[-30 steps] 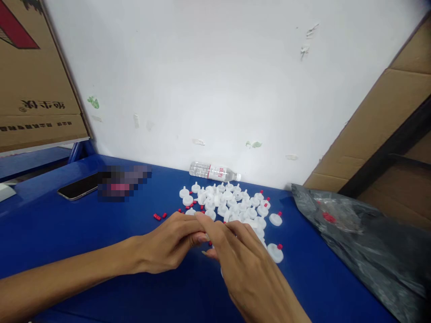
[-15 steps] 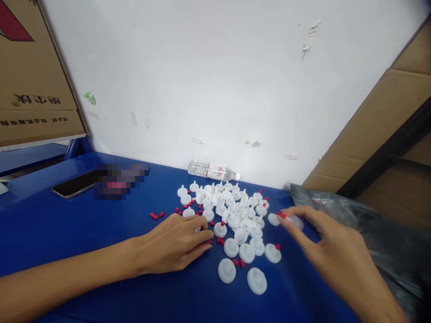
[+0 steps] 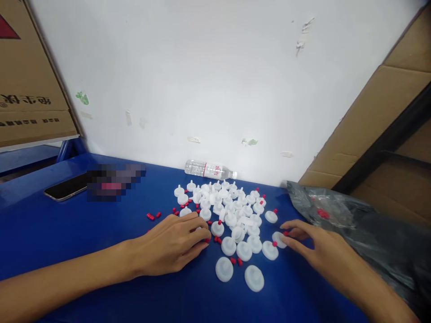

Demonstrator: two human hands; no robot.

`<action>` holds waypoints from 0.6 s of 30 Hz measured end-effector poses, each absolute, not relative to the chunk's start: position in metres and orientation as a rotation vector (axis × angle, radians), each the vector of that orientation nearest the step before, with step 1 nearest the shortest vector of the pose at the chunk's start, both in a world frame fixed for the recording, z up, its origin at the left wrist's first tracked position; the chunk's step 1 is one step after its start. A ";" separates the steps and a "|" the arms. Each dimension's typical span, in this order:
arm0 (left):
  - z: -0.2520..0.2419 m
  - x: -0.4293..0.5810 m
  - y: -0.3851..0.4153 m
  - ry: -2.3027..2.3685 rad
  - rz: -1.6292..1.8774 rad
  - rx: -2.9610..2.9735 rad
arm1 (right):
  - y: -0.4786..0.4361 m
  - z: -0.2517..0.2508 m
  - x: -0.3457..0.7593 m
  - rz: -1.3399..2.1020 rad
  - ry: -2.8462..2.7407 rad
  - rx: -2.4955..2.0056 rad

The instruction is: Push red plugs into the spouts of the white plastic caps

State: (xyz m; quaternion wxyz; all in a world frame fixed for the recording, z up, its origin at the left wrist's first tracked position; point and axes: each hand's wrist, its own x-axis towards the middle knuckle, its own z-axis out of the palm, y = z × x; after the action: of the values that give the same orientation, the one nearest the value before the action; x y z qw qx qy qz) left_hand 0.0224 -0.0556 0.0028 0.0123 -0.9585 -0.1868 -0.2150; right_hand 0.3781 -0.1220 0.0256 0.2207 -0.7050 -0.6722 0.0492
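A pile of white plastic discs with short central stems [image 3: 230,219] lies on the blue table. Small red caps [image 3: 150,216] are scattered round it, and some discs wear one. At the pile's left edge, my left hand [image 3: 180,242] has curled fingers, with a red cap [image 3: 207,240] showing at its fingertips; part of what it grips is hidden. To the right, my right hand [image 3: 313,240] has thumb and forefinger apart around a red-capped white disc [image 3: 279,239], which appears to rest on the table. Another capped disc [image 3: 271,217] lies just beyond.
A clear plastic bottle [image 3: 210,170] lies behind the pile against the white wall [image 3: 202,80]. A phone [image 3: 65,186] is at the left. On the right are a dark plastic bag [image 3: 377,229], a clear bag with red caps [image 3: 332,213] and cardboard [image 3: 363,112].
My right hand has moved down with the capped disc, set it near the pile and parted its fingers. My left hand has hardly moved. The view has shifted slightly.
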 end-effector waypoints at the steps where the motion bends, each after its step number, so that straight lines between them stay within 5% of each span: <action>1: 0.003 0.022 -0.056 -0.574 -0.718 -2.980 | -0.124 0.027 0.377 0.080 -1.842 -1.960; 11: -0.001 0.019 -0.052 -0.457 -0.930 -2.882 | -0.152 0.030 0.300 -0.414 -2.284 -1.331; 18: 0.004 0.019 -0.054 -0.481 -0.881 -2.873 | -0.144 0.011 0.260 -0.298 -2.331 -1.419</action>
State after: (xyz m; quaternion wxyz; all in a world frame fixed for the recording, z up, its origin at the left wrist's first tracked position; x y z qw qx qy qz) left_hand 0.0192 -0.0544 0.0043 0.0490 -0.9430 -0.1577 -0.2890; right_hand 0.2603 -0.1443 0.0113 0.1967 -0.5068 -0.8325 -0.1066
